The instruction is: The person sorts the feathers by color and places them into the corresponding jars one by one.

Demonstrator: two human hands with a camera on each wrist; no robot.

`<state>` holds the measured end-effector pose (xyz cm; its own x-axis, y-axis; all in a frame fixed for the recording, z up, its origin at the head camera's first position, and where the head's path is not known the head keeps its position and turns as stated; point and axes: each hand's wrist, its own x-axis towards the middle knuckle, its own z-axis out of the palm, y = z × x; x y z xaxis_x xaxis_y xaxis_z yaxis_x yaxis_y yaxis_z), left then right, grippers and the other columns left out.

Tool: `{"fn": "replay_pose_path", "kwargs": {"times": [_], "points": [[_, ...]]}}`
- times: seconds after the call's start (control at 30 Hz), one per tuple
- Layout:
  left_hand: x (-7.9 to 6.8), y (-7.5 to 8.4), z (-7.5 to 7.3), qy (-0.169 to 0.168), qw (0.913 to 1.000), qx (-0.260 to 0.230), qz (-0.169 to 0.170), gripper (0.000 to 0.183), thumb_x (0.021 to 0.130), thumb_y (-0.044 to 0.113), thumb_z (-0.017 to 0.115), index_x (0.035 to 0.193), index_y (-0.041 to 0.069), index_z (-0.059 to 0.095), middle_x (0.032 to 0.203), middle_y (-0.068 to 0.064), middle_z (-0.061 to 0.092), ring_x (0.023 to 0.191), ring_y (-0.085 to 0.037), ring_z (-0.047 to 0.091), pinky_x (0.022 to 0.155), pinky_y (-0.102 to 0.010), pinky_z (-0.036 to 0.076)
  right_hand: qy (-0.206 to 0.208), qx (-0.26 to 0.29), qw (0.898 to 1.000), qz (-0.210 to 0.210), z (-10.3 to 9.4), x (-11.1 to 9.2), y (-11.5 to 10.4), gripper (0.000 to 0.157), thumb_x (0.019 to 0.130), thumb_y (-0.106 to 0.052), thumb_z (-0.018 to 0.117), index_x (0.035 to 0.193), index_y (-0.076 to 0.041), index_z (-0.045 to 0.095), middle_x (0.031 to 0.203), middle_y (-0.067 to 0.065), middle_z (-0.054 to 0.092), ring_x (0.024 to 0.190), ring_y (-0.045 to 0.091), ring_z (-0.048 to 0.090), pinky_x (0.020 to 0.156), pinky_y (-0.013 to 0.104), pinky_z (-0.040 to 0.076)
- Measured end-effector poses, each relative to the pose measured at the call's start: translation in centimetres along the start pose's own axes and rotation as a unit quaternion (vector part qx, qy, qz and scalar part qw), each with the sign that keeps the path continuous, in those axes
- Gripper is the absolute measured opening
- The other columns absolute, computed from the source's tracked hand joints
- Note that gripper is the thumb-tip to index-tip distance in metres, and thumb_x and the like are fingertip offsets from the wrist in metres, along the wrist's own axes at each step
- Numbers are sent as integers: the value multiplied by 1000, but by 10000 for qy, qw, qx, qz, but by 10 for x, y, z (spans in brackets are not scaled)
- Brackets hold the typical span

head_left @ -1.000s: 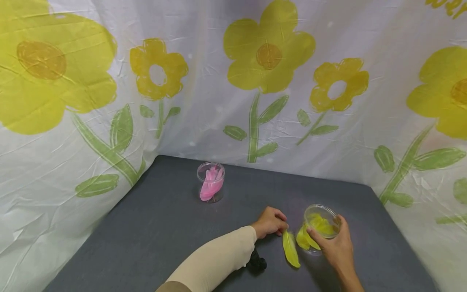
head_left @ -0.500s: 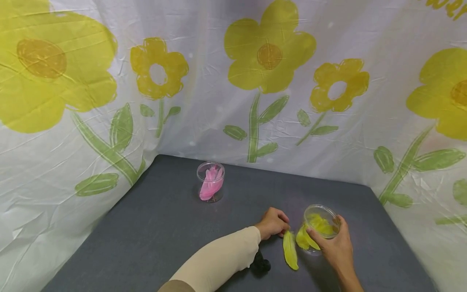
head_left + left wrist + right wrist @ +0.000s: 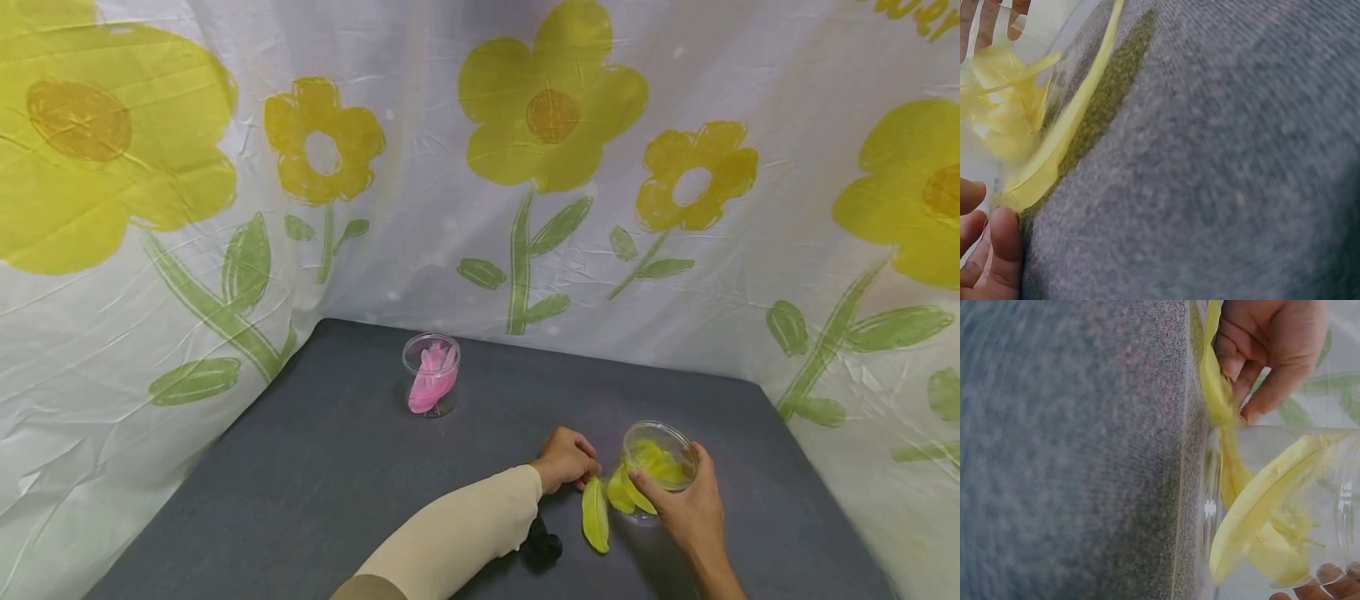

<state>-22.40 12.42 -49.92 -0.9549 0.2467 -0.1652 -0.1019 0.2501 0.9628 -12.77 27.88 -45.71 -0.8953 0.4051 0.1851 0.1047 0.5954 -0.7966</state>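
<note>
My left hand (image 3: 567,461) is close to the table, its fingertips pinching the fluffy end of a yellow feather (image 3: 596,515). In the left wrist view the feather (image 3: 1063,147) curves away from the fingertips, casting a shadow on the grey surface. Just to its right stands a clear round tub (image 3: 660,427) without a lid, holding several yellow feathers (image 3: 1266,512). My right hand (image 3: 688,508) grips this tub from the right side, thumb at the front near the rim. Part of the tub is hidden behind that hand.
Farther back on the dark grey table (image 3: 337,483) stands another clear tub (image 3: 431,340) with pink feathers (image 3: 433,385). A small black object (image 3: 543,542) lies beside my left sleeve. A white cloth with painted flowers (image 3: 420,208) hangs around the table.
My left hand has shifted slightly to the right. The pinched feather's near end has swung a little to the left. The right hand and tub have stayed in place.
</note>
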Motion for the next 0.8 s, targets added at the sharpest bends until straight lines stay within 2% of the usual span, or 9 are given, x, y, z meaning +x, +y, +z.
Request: {"fn": "replay_pose_path", "kwargs": {"times": [0.3,0.5,0.8], "points": [[-4,3,1,-271,9995,-147,-53,13,75,-10,74,78,2,69,61,-10,61,44,-15,52,37,-27,46,2,29,10000,-30,0,0,0,109,73,-39,84,149,3,18,141,30,35,121,46,39,95,61,32],[-5,2,0,-307,9988,-382,-9,12,75,-12,73,79,-1,69,62,-10,61,43,-14,51,37,-25,45,-6,70,10000,-50,0,-1,-1,111,73,-39,85,149,4,17,141,31,34,122,47,37,96,61,30],[-2,-6,-8,-277,9937,-1084,32,11,76,-13,71,84,-6,69,65,-11,64,43,-14,52,42,-27,49,26,50,10000,32,1,-2,0,112,72,-37,85,149,4,16,140,32,33,123,48,36,97,61,29]]}}
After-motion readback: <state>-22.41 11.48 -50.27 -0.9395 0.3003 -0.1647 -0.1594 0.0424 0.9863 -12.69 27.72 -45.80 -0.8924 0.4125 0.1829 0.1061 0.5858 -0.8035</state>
